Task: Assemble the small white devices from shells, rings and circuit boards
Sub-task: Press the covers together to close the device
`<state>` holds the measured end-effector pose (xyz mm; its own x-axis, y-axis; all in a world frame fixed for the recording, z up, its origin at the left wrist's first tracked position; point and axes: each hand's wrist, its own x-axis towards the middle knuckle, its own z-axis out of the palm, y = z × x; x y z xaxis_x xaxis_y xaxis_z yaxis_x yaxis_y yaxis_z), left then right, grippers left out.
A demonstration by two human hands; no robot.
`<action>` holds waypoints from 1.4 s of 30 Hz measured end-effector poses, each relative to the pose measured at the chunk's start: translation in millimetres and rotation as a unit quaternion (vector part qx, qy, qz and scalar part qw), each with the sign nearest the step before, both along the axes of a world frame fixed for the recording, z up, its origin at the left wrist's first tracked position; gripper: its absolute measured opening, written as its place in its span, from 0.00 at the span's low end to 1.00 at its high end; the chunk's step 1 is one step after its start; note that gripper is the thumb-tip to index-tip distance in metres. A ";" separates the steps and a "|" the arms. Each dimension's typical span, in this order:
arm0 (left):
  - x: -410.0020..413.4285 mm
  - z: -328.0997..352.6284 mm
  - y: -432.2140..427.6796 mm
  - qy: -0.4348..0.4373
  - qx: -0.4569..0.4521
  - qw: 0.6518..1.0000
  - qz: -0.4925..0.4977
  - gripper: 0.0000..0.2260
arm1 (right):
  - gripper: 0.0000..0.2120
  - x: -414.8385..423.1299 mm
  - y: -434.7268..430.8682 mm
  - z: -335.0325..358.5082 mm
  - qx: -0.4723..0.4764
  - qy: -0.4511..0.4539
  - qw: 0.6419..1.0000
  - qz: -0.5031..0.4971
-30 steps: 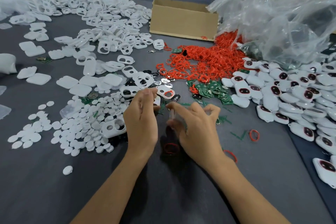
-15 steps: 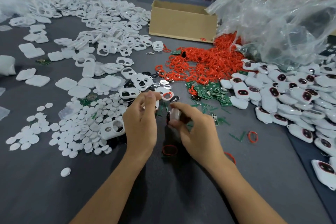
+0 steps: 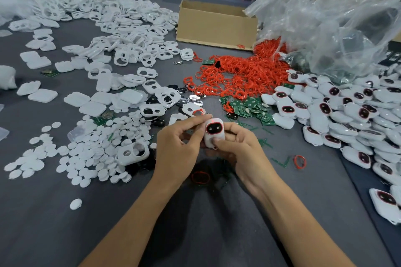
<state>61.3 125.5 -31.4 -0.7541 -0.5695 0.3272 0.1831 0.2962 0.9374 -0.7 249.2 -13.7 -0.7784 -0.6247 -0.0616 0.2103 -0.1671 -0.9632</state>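
Both hands hold one small white device (image 3: 213, 133) above the grey table, its dark window with a red ring facing me. My left hand (image 3: 180, 147) pinches its top left edge with thumb and forefinger. My right hand (image 3: 240, 149) grips its right side and lower end. A loose red ring (image 3: 200, 177) lies on the table under my hands. Empty white shells (image 3: 132, 153) and white discs (image 3: 95, 149) lie to the left. A heap of red rings (image 3: 238, 76) and green circuit boards (image 3: 249, 109) lies beyond my hands.
Finished white devices (image 3: 347, 110) are piled at the right. A cardboard box (image 3: 217, 24) stands at the back, with crumpled clear plastic bags (image 3: 325, 17) beside it. One red ring (image 3: 299, 161) lies alone at the right. More shells (image 3: 97, 17) cover the far left.
The device has turned in my hands so that its windowed face points at me. My right hand moved from pinching a small part to gripping the whole device.
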 end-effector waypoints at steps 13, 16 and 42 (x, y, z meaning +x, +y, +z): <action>0.5 1.4 2.7 -0.005 0.008 0.999 -0.033 0.10 | 0.13 -2.4 0.8 -3.5 0.028 0.002 1.000 -0.008; 1.2 1.6 4.1 -0.008 -0.005 0.999 -0.042 0.09 | 0.13 -2.5 1.1 -4.7 0.038 0.005 0.999 -0.033; 1.5 1.8 5.6 0.010 -0.089 0.994 0.062 0.09 | 0.19 8.8 -13.4 -8.2 0.279 0.424 0.853 -0.120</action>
<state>62.8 131.1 -29.6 -0.6747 -0.5890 0.4448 0.1522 0.4787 0.8647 8.1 235.9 -21.8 -0.7922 -0.4985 0.3520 -0.5775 0.4262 -0.6963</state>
